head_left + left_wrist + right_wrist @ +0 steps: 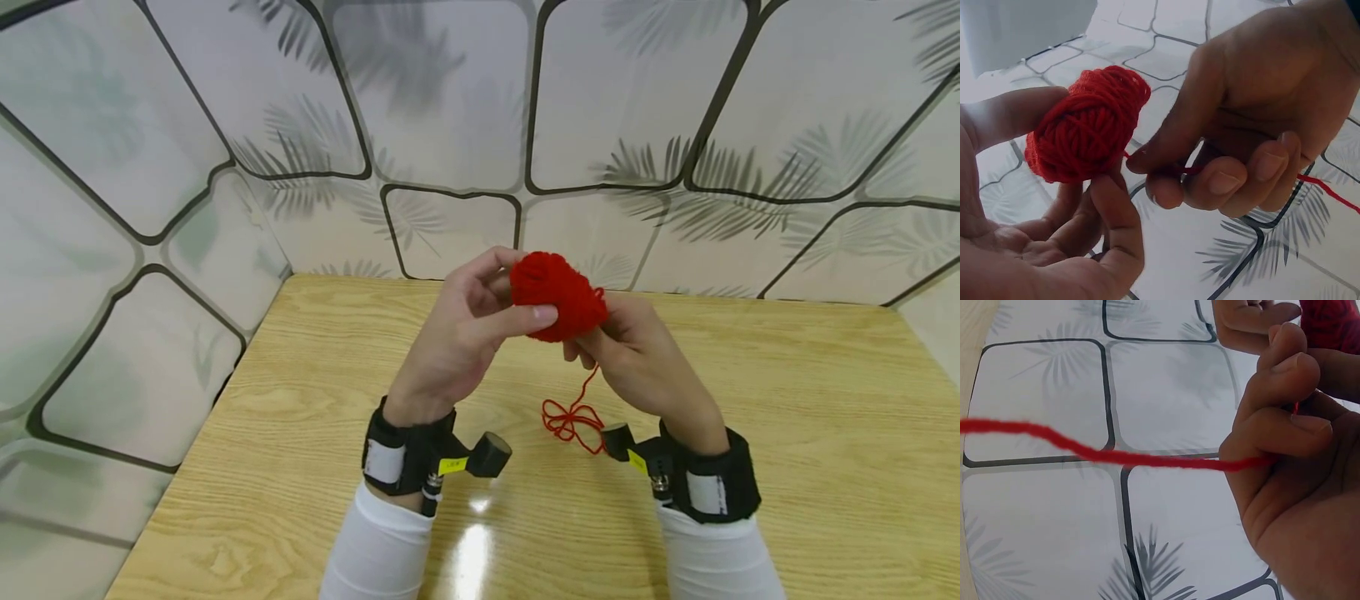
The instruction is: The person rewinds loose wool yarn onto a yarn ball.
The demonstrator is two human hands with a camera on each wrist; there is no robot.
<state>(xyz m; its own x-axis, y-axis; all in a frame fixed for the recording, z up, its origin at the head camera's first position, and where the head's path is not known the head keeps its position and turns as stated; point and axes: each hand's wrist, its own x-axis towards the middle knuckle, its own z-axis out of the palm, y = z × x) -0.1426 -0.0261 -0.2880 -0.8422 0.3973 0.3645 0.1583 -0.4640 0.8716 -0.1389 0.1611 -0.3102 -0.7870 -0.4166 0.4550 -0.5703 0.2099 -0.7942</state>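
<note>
Over the table my left hand (459,333) holds a ball of red yarn (558,296) between thumb and fingers. In the left wrist view the wound strands of the yarn ball (1088,128) show plainly, with the thumb on its upper side and fingertips beneath. Close beside the ball, my right hand (637,354) pinches the loose strand with thumb and forefinger. Its other fingers curl round the same yarn strand (1160,461), which leaves the palm and trails off. Below, the strand drops to a loosely looped tail of yarn (573,419) on the table.
A light wood-grain table (300,467) lies under both hands. Behind and to the left stand panels (450,100) with dark outlines and leaf prints. Each wrist wears a black strap, with a small camera block (489,455) on the left one.
</note>
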